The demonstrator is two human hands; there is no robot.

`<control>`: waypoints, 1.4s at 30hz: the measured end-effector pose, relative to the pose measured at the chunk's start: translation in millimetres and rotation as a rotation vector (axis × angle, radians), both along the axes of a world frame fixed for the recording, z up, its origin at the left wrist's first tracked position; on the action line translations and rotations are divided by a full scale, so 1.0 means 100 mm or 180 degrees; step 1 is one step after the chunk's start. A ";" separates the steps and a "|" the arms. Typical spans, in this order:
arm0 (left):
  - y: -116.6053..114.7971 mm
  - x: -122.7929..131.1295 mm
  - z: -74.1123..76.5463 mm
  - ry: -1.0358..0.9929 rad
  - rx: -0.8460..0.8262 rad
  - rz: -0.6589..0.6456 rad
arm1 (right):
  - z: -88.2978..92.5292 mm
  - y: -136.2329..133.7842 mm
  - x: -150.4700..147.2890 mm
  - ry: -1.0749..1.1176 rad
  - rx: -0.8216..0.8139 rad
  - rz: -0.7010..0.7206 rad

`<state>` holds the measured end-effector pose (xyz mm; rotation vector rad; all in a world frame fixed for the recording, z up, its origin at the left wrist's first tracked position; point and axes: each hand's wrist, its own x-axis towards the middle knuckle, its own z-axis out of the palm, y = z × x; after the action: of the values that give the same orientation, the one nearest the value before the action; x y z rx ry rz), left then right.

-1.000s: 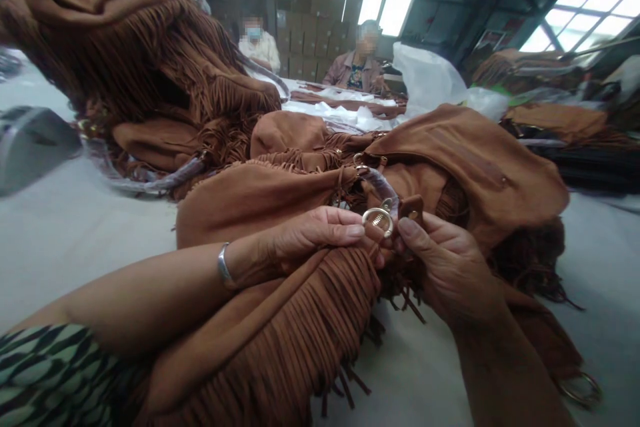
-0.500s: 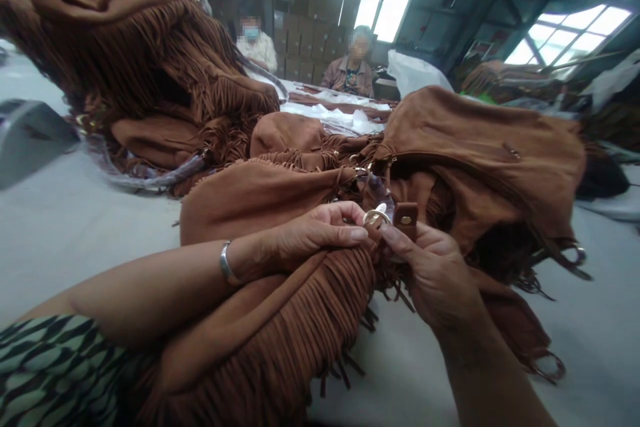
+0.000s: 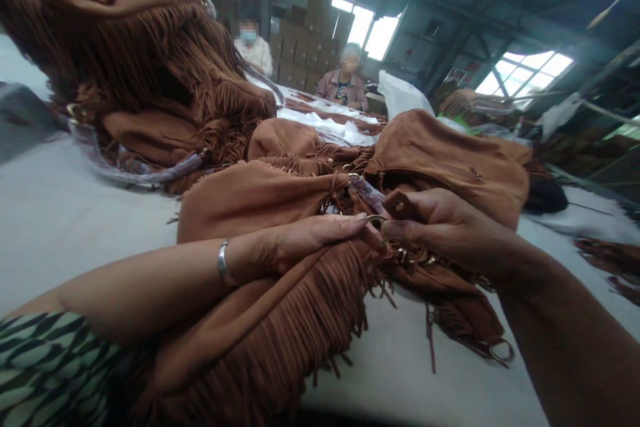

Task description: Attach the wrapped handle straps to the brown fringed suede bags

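A brown suede bag with long fringe point(image 3: 280, 333) lies across the front, under my left forearm. At its upper right end is a gold metal ring point(image 3: 376, 218). My left hand point(image 3: 315, 237) pinches the near side of this ring between thumb and fingers; its fingertips are partly hidden. From the other side my right hand point(image 3: 445, 227) grips a brown leather strap point(image 3: 399, 205) with a round metal stud, its thumb against the ring. Whether the strap passes through the ring cannot be made out. Behind my hands, a plastic-wrapped handle point(image 3: 367, 192) joins another suede bag point(image 3: 250, 197).
A heap of fringed bags point(image 3: 170, 47) rises at the left, and a large suede bag point(image 3: 445, 160) lies at the right. A strap end with a ring point(image 3: 501, 350) rests on the white table point(image 3: 400, 373). Two people point(image 3: 345, 83) sit across the table.
My right hand has turned flatter and moved slightly right, tilting the studded strap. My left fingers have straightened at the ring. The view has shifted, and the large right-hand bag sits lower.
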<state>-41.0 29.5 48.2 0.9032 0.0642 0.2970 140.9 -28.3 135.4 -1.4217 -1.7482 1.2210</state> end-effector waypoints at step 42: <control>0.05 0.07 -0.14 -0.0500 -0.0343 -0.0638 | -0.42 -0.34 -0.36 0.1165 0.0218 -0.1057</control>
<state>-34.3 34.7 34.6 0.7701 -0.1534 0.1751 105.3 -62.0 93.7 -1.2891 -1.2398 1.1419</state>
